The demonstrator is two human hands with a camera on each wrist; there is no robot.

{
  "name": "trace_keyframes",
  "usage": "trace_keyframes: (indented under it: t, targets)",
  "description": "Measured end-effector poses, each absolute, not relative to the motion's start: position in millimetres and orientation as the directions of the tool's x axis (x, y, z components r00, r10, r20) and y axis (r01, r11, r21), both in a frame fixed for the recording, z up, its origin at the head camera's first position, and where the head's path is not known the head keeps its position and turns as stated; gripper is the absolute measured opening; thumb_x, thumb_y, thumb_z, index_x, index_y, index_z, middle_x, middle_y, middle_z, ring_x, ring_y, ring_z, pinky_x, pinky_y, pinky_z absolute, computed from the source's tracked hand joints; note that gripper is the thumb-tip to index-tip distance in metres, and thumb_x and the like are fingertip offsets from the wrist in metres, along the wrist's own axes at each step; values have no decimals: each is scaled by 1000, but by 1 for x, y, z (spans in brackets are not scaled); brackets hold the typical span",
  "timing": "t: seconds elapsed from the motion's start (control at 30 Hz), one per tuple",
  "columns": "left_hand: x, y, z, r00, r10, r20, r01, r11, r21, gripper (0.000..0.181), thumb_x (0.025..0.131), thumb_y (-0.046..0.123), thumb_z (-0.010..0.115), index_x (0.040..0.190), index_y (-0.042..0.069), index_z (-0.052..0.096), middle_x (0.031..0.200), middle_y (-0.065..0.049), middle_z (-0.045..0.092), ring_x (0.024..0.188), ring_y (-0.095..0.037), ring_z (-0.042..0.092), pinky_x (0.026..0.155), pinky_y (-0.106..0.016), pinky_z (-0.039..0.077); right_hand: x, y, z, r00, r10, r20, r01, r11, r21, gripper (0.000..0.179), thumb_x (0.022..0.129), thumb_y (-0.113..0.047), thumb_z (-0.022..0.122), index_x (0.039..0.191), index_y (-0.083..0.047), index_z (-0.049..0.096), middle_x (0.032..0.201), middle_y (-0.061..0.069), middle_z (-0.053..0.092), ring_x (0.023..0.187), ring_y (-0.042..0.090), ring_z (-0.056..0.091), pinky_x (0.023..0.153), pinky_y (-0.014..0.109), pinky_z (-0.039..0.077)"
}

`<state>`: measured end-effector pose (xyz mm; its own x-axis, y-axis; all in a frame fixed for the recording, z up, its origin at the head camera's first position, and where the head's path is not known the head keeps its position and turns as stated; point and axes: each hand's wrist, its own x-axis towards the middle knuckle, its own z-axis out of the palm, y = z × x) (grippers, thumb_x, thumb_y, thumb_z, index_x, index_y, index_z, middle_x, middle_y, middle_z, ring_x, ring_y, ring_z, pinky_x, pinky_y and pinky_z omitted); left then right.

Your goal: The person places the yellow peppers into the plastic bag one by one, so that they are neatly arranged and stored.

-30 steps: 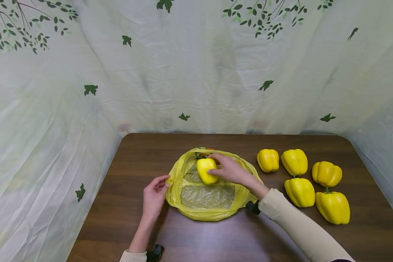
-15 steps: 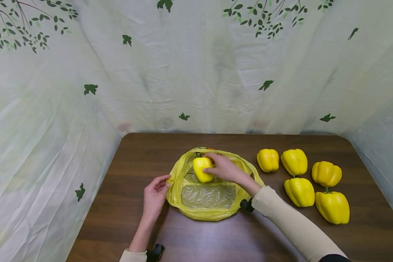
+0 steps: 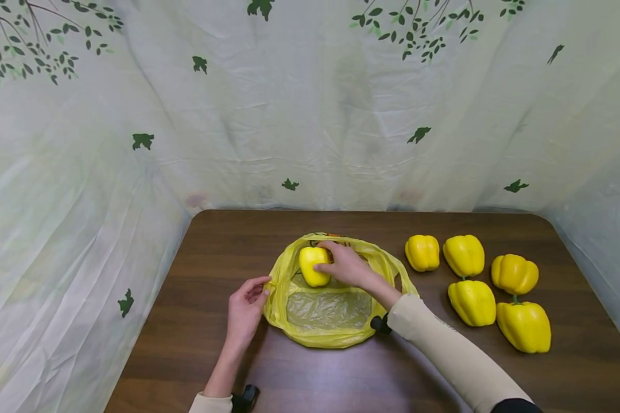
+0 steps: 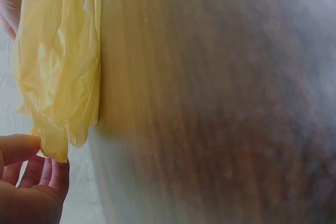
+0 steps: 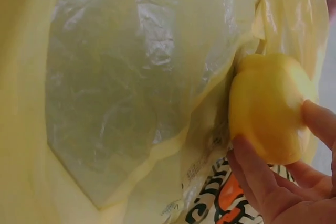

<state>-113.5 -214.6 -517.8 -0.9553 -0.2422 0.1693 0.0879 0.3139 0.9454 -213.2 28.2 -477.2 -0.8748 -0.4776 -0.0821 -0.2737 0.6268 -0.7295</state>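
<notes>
A yellow plastic bag (image 3: pixel 329 338) lies on the table with its mouth spread wide. Inside its rim, toward the back left, my right hand (image 3: pixel 345 265) grips a yellow bell pepper (image 3: pixel 313 267) between thumb and fingers. The right wrist view shows that pepper (image 5: pixel 270 106) close to the bag's inner wall, with dark and orange print beside it. At the bag's left edge my left hand (image 3: pixel 245 310) pinches the rim; in the left wrist view thumb and fingers hold a fold of the yellow plastic (image 4: pixel 55 135).
Several more yellow bell peppers (image 3: pixel 472 303) lie on the brown wooden table (image 3: pixel 186 332), to the right of the bag and near my right sleeve (image 3: pixel 444 344). Behind the table hangs a pale curtain (image 3: pixel 315 115) with a leaf pattern.
My right hand has moved left with the bell pepper, within the bag's mouth. My left hand stays at the rim, shifted only very slightly. The other peppers have not moved.
</notes>
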Motion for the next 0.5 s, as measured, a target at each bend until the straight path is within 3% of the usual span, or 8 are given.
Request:
trace_keyframes:
  t: [0.3,0.5]
  targets:
    - [-114,-215,-517,-957,-233,175,94,321,942,25,87,-12,63,108,-2,72,105,-17,68,93,-27,63,78,-16,49,-213,25,-481,-901,-426,-86,-215,608,-764,60,93,-35,68,143,-8,48,131,10,59,101,20,60,86,38,49]
    - [-106,-209,-495,-964,-207,167,93,325,941,23,87,-15,61,108,-9,69,105,-25,66,95,-36,62,78,-19,50,-212,19,-484,-910,-402,-97,-182,601,-778,60,94,-35,66,144,-7,46,130,11,59,101,21,60,85,37,49]
